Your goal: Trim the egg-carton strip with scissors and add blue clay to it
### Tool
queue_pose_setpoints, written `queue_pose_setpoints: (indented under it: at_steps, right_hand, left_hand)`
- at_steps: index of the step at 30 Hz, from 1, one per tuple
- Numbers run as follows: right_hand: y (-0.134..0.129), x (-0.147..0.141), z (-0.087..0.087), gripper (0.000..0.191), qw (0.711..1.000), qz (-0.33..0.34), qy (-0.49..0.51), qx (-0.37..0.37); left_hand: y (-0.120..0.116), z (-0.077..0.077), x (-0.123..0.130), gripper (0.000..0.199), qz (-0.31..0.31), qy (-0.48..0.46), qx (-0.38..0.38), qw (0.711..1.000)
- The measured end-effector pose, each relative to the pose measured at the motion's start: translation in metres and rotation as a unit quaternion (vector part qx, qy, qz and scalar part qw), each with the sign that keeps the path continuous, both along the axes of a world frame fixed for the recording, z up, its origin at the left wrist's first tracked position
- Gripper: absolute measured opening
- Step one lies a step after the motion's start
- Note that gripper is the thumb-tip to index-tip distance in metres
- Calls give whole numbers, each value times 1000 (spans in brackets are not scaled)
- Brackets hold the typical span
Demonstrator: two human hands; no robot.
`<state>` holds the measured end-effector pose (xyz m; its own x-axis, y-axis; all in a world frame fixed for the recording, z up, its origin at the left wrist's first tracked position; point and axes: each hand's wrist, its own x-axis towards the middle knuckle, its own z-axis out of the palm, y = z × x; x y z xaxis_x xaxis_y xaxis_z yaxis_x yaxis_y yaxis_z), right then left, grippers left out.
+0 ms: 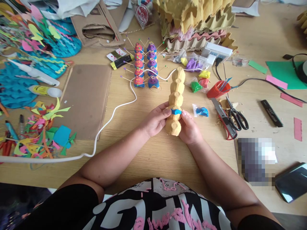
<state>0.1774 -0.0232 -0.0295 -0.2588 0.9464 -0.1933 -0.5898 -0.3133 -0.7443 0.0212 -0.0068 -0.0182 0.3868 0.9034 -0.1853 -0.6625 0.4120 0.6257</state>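
Note:
A bumpy yellow egg-carton strip (177,84) is held upright above the wooden table. My left hand (155,119) grips its left side, thumb at one end of a blue clay piece (176,111) that lies across a groove near the lower end. My right hand (190,127) holds the strip's right side, fingertips at the clay's other end. A small bag of blue clay (202,111) lies to the right of the strip. Behind and to the left stand two painted carton strips with pins, one red and blue (139,65), one purple and blue (152,65).
A white cable (115,111) crosses the table on the left, by a cardboard sheet (86,99) and paper scraps (45,131). Stacked cartons (196,19) and a power strip (217,51) stand behind. Right are a red cup (217,89), cutter (224,118), scissors (236,116) and phone (292,182).

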Motion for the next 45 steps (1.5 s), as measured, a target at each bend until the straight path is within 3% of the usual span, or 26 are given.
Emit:
queue_pose_setpoints:
  at_steps: [9, 16, 28, 34, 40, 45]
  right_hand:
    - [2, 6, -7, 40, 1000, 23, -5, -15]
    - [2, 6, -1, 46, 999, 35, -21, -16]
    - [2, 6, -2, 46, 999, 33, -25, -8]
    - [2, 5, 2, 42, 999, -39, 2, 9]
    - [-1, 3, 11, 64, 997, -53, -46, 35]
    - [0, 3, 9, 47, 996, -65, -46, 45]
  left_hand:
    - [0, -5, 0, 66, 2, 12, -10, 1000]
    - [-1, 0, -1, 74, -18, 3, 27, 999]
    - [-1, 2, 0, 55, 9, -19, -5, 1000]
    - [0, 1, -3, 54, -15, -7, 17, 1000]
    - [1, -4, -2, 59, -6, 28, 14, 999]
    - [1, -4, -2, 62, -14, 46, 23, 999]
